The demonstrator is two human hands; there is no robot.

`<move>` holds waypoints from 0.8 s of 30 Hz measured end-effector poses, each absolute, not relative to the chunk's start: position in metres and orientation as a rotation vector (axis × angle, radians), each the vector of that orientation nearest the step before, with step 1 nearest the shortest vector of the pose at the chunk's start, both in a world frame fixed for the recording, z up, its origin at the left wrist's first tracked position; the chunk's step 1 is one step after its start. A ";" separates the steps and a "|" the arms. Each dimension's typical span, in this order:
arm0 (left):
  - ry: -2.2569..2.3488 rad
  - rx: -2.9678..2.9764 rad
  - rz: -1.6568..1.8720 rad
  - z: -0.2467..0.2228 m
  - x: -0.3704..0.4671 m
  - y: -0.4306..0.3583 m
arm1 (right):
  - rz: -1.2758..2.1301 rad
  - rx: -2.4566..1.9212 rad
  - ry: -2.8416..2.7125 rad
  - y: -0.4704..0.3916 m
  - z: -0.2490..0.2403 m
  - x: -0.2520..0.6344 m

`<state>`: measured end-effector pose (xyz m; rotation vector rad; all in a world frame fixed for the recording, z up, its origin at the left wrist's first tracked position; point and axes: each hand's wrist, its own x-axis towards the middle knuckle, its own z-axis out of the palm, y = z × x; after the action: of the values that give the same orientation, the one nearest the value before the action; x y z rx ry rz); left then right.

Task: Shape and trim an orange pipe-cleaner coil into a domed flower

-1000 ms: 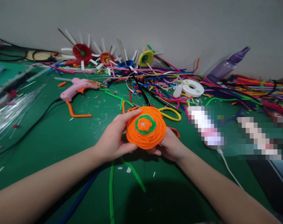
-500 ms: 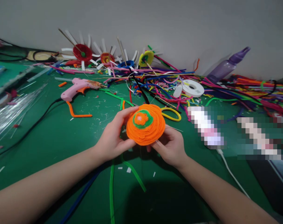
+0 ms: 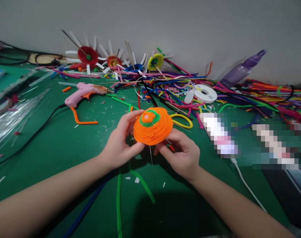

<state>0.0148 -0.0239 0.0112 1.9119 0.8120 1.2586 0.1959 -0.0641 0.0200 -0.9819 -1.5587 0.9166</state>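
A shallow dome of coiled orange pipe cleaner, with a green ring near its top, is held above the green table. My left hand grips its left edge, thumb below and fingers behind. At the lower right rim, my right hand is closed, its thumb and fingers partly under the dome. A small red-orange piece shows between those fingers; what it belongs to is hidden. Thin clear strands poke out beneath the dome. Behind it lies a yellow pipe-cleaner loop.
A pink glue gun with a black cord lies left. Discs with white paper strips, like the red one, line the wall. Loose pipe cleaners, a white tape roll and a purple bottle are behind; a blurred device is at right.
The dome has risen slightly and shifted a little left, tilting. My right hand has opened a small gap under the rim, where the red-orange piece and strands now show.
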 end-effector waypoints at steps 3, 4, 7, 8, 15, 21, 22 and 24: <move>0.787 1.921 1.262 0.011 0.015 -0.024 | 0.837 -1.039 -1.621 -0.064 0.018 0.198; 0.785 1.921 1.258 0.011 0.016 -0.024 | 0.827 -1.057 -1.616 -0.064 0.018 0.198; 0.780 1.923 1.255 0.011 0.016 -0.023 | 0.786 -1.074 -1.605 -0.063 0.019 0.198; 0.779 1.924 1.255 0.011 0.016 -0.023 | 0.774 -1.076 -1.612 -0.063 0.019 0.197; 0.807 1.936 1.252 0.010 0.014 -0.023 | 0.604 -1.193 -1.731 -0.061 0.023 0.197; 0.824 1.940 1.229 0.011 0.014 -0.024 | 0.486 -1.192 -1.814 -0.058 0.023 0.196; 0.823 1.942 1.227 0.011 0.014 -0.024 | 0.479 -1.193 -1.824 -0.057 0.023 0.196; 0.824 1.946 1.221 0.010 0.014 -0.024 | 0.479 -1.199 -1.828 -0.058 0.023 0.196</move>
<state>0.0140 -0.0240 0.0105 1.9455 0.8239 1.2215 0.1961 -0.0575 0.0231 -1.1994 -1.8283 0.4786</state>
